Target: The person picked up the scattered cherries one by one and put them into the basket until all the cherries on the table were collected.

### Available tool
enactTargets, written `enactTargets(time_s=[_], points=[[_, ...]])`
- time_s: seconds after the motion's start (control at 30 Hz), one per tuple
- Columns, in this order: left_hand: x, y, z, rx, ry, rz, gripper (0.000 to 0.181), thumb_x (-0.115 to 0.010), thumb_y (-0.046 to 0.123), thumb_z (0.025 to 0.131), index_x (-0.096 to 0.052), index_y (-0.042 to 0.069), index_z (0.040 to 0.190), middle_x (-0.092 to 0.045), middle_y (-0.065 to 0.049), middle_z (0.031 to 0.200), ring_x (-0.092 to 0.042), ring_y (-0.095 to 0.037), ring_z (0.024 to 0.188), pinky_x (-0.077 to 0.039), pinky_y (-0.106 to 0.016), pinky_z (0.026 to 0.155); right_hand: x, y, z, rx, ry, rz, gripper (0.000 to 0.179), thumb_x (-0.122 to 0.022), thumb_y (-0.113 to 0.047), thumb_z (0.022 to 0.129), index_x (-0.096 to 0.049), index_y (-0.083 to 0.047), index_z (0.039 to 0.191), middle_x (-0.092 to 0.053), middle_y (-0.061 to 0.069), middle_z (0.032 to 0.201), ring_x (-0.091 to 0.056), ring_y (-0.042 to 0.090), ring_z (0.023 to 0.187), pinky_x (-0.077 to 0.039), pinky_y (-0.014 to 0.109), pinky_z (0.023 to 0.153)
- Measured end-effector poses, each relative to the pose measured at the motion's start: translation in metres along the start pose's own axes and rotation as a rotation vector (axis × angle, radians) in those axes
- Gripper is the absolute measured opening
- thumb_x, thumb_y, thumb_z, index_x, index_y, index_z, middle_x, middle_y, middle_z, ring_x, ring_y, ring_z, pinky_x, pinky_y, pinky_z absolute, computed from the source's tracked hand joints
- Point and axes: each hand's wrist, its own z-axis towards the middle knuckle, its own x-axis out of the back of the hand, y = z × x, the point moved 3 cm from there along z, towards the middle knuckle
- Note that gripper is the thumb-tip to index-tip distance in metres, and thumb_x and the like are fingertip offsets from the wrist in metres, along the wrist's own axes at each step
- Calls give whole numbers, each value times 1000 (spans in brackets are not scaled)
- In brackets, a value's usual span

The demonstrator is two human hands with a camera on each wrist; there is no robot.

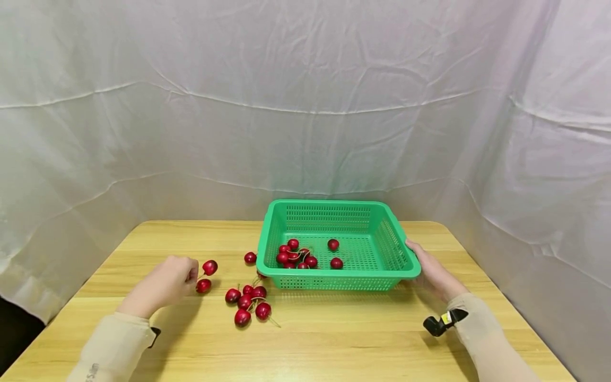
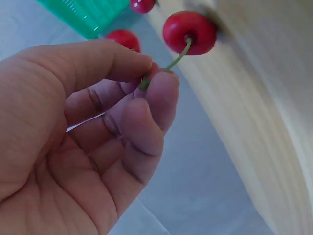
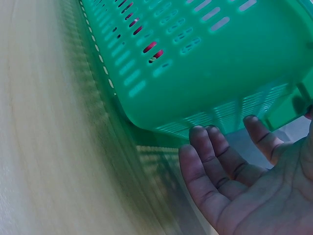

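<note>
Left hand [image 1: 167, 282] clamped its fingers on the stem [image 2: 182, 56] of the cherry pair [image 1: 210, 267]; right hand [image 1: 433, 271], fingers partly apart, touched the basket [image 1: 334, 273].

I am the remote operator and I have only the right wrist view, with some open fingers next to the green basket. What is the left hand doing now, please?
Observer: The left hand pinches the green stem of a red cherry.
Operator: Thank you. And is there also some fruit which lies outside of the basket?
Observer: Yes, a loose group of cherries lies on the wooden table, by the basket's near left corner.
</note>
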Motion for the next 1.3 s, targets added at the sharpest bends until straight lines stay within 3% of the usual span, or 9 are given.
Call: enactTargets(time_s=[0.3,0.6,0.73,1.13,1.3], points=[[24,2,15,-48,-11,-58,28,-68,-11,85,-60,13,73,-53,7,67,-43,-7,63,-38,-24,59,1,2,1,-7,1,-2,78,-23,-57,115,-11,-4,170,-61,1,123,-62,7,108,-56,27,94],[55,20,48,-82,52,-68,23,-71,-4,92,-67,13,77,-58,7,65,-47,-7,59,-43,-26,59,0,1,1,-9,-2,-11,80,-24,-58,115,-9,-4,171,-59,4,129,-61,6,111,-56,25,96],[65,31,67,-84,50,-76,20,-71,-2,95,-69,11,79,-63,3,68,-51,-10,61,-46,-29,60,0,1,0,-6,-4,-16,80,-23,-58,115,-10,-3,171,-59,4,131,-61,6,113,-55,24,97],[68,68,133,-120,-21,-134,17,-69,0,98,-72,8,84,-72,-6,77,-60,-15,66,-54,-34,69,-1,2,0,15,-4,13,78,-25,-57,115,-14,-1,169,-59,3,129,-61,7,112,-55,24,97],[63,88,156,-146,-74,-149,20,-63,-4,96,-72,8,83,-68,-4,75,-54,-16,66,-50,-35,73,-1,2,1,13,-12,22,78,-24,-57,115,-11,-2,170,-57,6,133,-60,7,113,-55,24,98]])
